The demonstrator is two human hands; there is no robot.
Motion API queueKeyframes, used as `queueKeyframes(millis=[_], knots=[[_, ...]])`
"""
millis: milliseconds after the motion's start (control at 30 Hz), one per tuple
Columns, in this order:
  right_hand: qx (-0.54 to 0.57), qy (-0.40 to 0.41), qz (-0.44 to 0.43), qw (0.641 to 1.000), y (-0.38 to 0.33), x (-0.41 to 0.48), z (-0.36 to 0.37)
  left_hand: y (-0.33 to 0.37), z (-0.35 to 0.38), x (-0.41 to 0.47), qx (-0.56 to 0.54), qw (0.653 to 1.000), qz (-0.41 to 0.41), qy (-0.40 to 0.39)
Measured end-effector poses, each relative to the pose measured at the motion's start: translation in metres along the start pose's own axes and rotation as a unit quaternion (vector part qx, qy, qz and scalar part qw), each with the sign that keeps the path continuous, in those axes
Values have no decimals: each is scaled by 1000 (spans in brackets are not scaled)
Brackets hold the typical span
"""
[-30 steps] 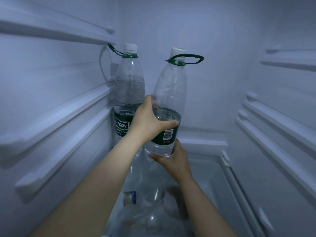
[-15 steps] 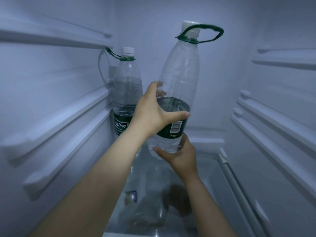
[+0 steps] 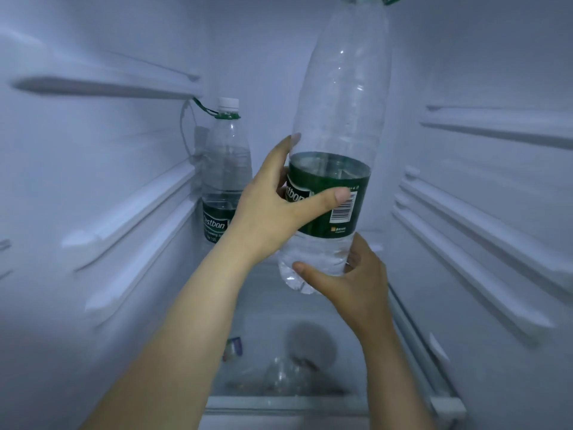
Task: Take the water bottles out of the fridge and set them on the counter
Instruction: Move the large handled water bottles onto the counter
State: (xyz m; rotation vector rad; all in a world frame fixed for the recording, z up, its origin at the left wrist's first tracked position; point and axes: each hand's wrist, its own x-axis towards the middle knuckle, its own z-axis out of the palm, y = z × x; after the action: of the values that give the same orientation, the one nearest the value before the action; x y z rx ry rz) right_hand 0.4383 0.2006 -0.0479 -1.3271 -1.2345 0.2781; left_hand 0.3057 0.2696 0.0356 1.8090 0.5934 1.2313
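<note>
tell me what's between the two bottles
Head view: only the left hand, gripping the held bottle, lies between it and the back bottle.

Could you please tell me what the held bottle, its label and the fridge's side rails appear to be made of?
The large clear bottle looks like thin glossy plastic: see-through, with bright highlights. Its dark green label band seems to be printed film or paper, wrapping smoothly. The white fridge side rails look like moulded matte plastic.

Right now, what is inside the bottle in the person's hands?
Water fills the bottle up to about the top of the label; above that it looks empty. The label, left hand and right hand cover part of it.
</note>
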Motion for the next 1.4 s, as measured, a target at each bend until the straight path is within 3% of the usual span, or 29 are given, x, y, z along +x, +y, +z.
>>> queueKeyframes(millis=[333,900,1400], knots=[[-66,-52,60,995,-12,-63,-29,-4,12,-68,-63,998,-5,-2],[-133,-6,149,980,-52,-165,-46,11,20,-138,-143,983,-23,-113],[-127,35,149,980,-102,-200,-114,78,67,-168,-186,980,24,-74]])
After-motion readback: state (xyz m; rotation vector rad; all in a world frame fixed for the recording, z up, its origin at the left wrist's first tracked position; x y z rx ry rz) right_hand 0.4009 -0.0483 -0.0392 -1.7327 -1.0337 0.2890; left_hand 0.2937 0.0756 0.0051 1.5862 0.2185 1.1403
